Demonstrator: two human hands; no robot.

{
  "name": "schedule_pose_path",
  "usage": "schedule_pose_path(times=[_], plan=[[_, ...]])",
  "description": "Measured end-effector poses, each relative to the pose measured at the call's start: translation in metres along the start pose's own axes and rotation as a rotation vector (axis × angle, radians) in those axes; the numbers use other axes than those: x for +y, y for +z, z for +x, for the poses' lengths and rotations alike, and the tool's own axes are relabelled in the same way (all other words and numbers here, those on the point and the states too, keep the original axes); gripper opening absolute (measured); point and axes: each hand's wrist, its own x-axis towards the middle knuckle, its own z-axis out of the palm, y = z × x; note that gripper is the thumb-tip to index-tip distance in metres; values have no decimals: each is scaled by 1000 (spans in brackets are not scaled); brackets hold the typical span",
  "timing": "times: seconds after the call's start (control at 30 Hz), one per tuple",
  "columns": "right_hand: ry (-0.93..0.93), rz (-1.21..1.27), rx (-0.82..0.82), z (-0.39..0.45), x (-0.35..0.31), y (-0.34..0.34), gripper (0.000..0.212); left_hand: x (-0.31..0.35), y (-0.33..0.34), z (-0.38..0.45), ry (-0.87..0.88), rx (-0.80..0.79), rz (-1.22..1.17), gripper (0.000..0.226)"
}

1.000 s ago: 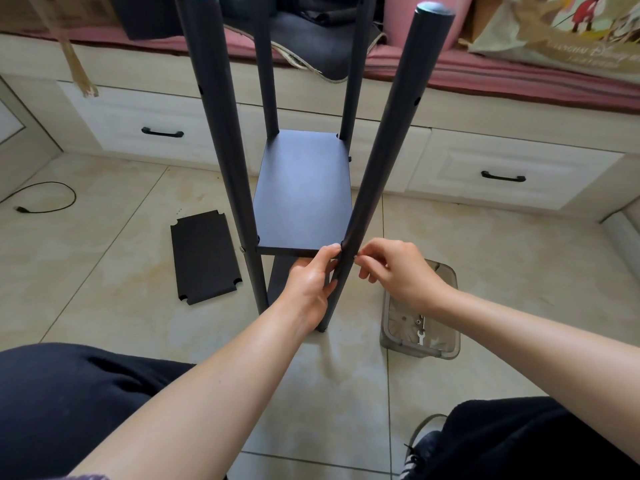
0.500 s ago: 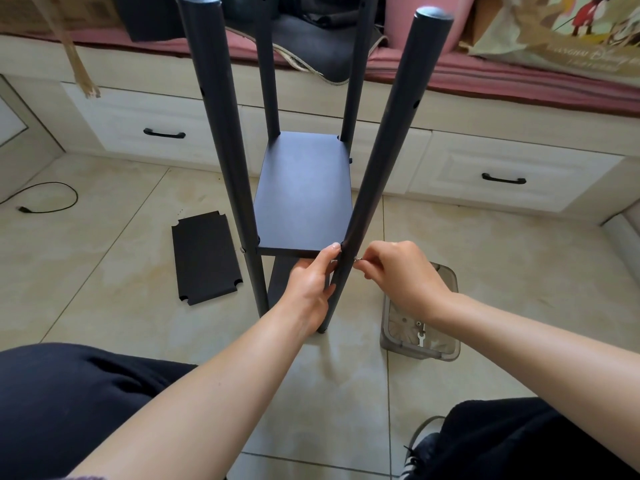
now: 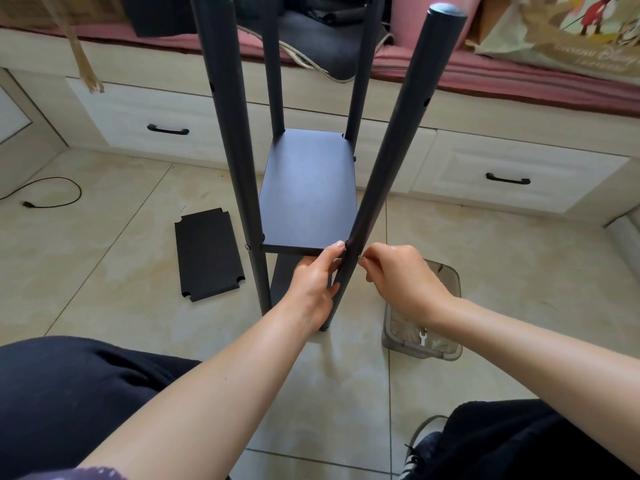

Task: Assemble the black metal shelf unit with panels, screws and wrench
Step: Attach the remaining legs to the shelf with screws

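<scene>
Cream floor tiles [image 3: 121, 271] and a drawer-fronted window seat [image 3: 502, 174] frame the half-built shelf unit [image 3: 308, 188] standing just beyond your knees. Your left hand [image 3: 313, 282] curls round the near right post [image 3: 391, 161], fingertips at the front corner of the fitted panel [image 3: 308, 192]. Your right hand [image 3: 403, 282], just across that post, pinches a small silver screw [image 3: 361, 258] against the post's side at panel height.

Four posts stand; one panel sits level between them, with a lower one dimly visible beneath your left hand. A bright fastener [image 3: 246, 247] shows on the near left post [image 3: 228, 133], well left of your left hand, so that corner looks done, while this one appears only begun. Open holes higher up the posts suggest further tiers remain. A spare panel [image 3: 207, 254] lies flat on the floor beyond and left of your left hand. The wrench [image 3: 422, 338] waits in a clear tub [image 3: 450, 282] under your right wrist, so final tightening probably lies ahead.

The unit's long axis runs vertical, posts rising toward you; the fitted panel's long side points away, toward the drawers.
</scene>
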Motion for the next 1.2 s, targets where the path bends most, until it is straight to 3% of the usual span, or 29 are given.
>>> schedule_pose_path(times=[0.3, 0.47, 0.57, 0.73, 1.2], plan=[[37, 190, -152, 12, 6, -7, 24, 1, 2, -3, -10, 9, 14, 9], [220, 574, -247, 15, 5, -7, 32, 5, 2, -4, 1, 25, 31, 11], [205, 552, -244, 16, 4, -5, 33, 7, 2, -7, 1, 16, 32, 16], [105, 359, -142, 21, 0, -11, 30, 17, 6, -14, 39, 10, 11, 43], [-47, 374, -51, 22, -14, -34, 24, 39, 17, -24, 213, -81, -5, 36]])
